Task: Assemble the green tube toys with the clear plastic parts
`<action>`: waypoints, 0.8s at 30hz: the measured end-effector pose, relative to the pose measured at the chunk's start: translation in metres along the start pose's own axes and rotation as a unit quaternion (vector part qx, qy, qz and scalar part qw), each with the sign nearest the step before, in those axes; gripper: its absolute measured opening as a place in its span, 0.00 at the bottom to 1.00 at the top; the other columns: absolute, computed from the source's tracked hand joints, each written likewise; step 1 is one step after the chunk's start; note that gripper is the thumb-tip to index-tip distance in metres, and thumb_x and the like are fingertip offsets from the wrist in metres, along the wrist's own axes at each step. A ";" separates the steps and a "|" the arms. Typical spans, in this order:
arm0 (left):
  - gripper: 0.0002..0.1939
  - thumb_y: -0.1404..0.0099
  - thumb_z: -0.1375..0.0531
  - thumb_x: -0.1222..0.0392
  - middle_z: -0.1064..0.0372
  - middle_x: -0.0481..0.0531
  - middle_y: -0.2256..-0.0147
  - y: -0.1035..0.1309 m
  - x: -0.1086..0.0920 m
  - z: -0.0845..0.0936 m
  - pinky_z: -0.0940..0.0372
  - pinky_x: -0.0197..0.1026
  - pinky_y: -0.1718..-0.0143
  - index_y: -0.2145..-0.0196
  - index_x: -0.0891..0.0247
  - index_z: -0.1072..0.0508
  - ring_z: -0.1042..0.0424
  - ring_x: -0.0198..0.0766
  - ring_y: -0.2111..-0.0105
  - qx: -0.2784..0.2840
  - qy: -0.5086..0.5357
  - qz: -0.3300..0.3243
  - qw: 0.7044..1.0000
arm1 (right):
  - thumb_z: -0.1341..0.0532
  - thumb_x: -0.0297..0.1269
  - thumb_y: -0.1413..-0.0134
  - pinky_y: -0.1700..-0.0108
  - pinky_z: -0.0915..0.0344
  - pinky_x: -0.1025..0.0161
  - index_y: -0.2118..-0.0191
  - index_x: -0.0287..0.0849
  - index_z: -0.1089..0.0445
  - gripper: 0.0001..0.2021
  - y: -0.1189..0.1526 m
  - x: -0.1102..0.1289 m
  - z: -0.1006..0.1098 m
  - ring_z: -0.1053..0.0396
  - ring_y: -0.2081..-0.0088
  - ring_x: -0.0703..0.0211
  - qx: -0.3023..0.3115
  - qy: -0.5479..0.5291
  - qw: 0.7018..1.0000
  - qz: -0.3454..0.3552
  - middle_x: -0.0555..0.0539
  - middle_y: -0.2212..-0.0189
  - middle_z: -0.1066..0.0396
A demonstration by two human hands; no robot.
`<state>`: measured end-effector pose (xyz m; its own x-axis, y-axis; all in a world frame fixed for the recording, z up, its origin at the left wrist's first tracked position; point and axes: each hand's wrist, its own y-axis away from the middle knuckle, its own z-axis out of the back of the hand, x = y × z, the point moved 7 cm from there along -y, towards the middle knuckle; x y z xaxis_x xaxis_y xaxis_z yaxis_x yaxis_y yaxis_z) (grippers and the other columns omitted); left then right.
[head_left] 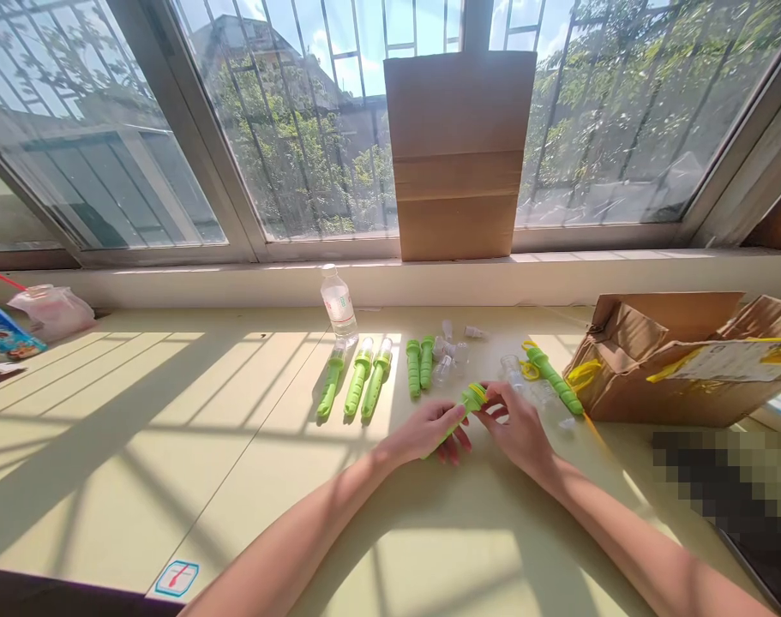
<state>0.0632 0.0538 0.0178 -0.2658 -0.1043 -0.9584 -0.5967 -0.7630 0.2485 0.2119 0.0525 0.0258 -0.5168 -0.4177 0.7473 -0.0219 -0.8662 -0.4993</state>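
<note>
Both hands meet over the middle of the counter (171, 411): the left hand (429, 428) is closed around the shaft of a green plastic piece (471, 401), and the right hand (519, 428) pinches its ribbed head end with the fingertips. An open cardboard box (660, 360) sits at the right edge, with yellow strips showing inside; its white label is too small to read. A clear water bottle (339, 304) stands near the far edge; the print on its label is illegible. Finished green pieces (357, 381) lie in a row beside it. A sticker (177, 578) at the near edge bears a red mark.
</note>
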 end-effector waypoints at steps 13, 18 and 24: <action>0.25 0.40 0.35 0.48 0.28 0.53 0.59 0.005 -0.011 0.018 0.31 0.40 0.68 0.49 0.59 0.35 0.26 0.40 0.65 -0.162 -0.216 -0.159 0.950 | 0.37 0.47 0.47 0.73 0.27 0.59 0.67 0.46 0.39 0.12 -0.002 -0.010 0.010 0.25 0.71 0.56 -0.059 0.006 0.998 -0.035 0.41 0.58 0.22; 0.20 0.32 0.46 0.64 0.33 0.60 0.48 0.010 -0.017 0.005 0.31 0.43 0.66 0.44 0.58 0.37 0.26 0.44 0.61 -0.168 -0.493 -0.261 0.813 | 0.35 0.44 0.50 0.73 0.27 0.57 0.68 0.48 0.39 0.12 -0.005 -0.019 0.015 0.25 0.72 0.54 -0.070 0.027 0.994 -0.075 0.44 0.64 0.22; 0.18 0.28 0.56 0.65 0.28 0.58 0.55 0.020 -0.028 0.005 0.30 0.44 0.59 0.49 0.58 0.31 0.26 0.45 0.56 -0.220 -0.519 -0.325 0.760 | 0.34 0.47 0.51 0.73 0.28 0.58 0.65 0.47 0.38 0.15 -0.004 -0.021 0.015 0.24 0.72 0.51 -0.068 0.017 0.993 -0.093 0.46 0.70 0.23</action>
<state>0.0545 0.0446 0.0502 -0.6131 0.7704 -0.1751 -0.6074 -0.6014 -0.5189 0.2361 0.0610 0.0188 -0.5211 -0.2428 0.8182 -0.2344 -0.8811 -0.4108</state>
